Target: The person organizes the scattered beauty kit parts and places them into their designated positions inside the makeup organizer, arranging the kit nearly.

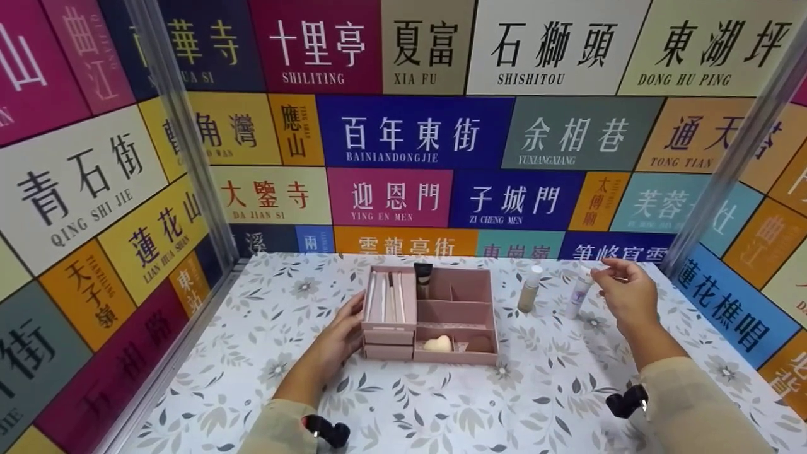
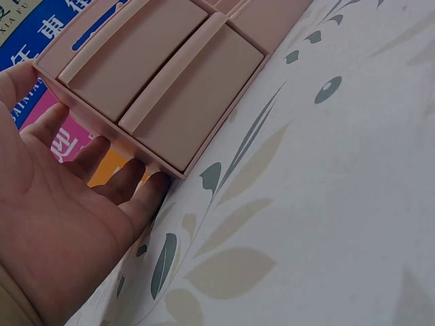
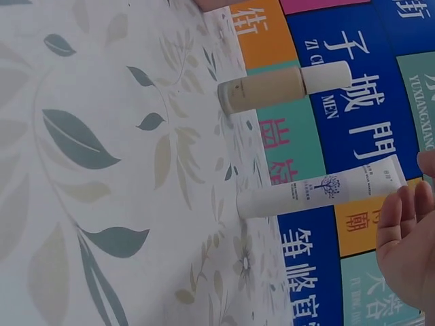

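Note:
A pink desktop organizer (image 1: 455, 358) stands on the table, its two drawers side by side in the left wrist view. My left hand (image 1: 337, 334) rests its spread fingertips (image 2: 97, 151) along the organizer's left side. To the right, a white squeeze tube (image 1: 576, 299) stands upright on its cap end. My right hand (image 1: 630, 293) is at the tube's upper end, fingertips right beside the flat crimp, fingers (image 3: 391, 217) loosely bent. Left of the tube stands a foundation bottle (image 1: 528, 290) with a white cap. Thumb and palm are partly cut off in the right wrist view.
The organizer holds several slim brushes (image 1: 392, 296), a black-capped tube (image 1: 423, 277), a pale makeup sponge (image 1: 439, 343) and a brownish rounded item (image 1: 480, 345). A white leaf-patterned tablecloth (image 1: 403, 410) covers the table. Printed wall panels (image 1: 416, 132) enclose the back and sides.

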`<action>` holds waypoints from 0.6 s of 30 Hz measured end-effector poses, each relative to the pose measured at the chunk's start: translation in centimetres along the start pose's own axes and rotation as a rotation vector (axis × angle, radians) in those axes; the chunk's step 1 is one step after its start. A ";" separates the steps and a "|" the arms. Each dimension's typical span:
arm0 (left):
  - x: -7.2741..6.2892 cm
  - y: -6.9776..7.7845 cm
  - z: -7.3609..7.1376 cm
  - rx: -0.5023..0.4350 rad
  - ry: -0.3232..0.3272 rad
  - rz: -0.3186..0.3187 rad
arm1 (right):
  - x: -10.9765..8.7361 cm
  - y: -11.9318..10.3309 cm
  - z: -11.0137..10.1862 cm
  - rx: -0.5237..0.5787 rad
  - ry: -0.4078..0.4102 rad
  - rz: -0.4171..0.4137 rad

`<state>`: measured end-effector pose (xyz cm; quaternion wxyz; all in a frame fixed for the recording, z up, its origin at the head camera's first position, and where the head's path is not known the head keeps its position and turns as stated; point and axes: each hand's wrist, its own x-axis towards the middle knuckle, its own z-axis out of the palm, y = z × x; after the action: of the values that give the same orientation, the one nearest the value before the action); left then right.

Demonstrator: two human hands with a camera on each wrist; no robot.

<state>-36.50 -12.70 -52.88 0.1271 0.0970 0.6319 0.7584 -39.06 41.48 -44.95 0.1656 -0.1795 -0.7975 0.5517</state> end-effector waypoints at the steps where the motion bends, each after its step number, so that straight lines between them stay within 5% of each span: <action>1: 0.0 0.0 0.0 0.000 0.003 -0.002 | 0.1 0.1 0.0 -0.011 -0.002 0.006; 18: 0.1 0.0 -0.1 0.019 0.029 -0.044 | 1.4 1.8 0.8 -0.107 -0.012 0.043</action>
<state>-36.63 -12.77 -52.87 0.1339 0.0734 0.6430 0.7505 -40.52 42.09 -46.83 0.1390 -0.2017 -0.8228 0.5128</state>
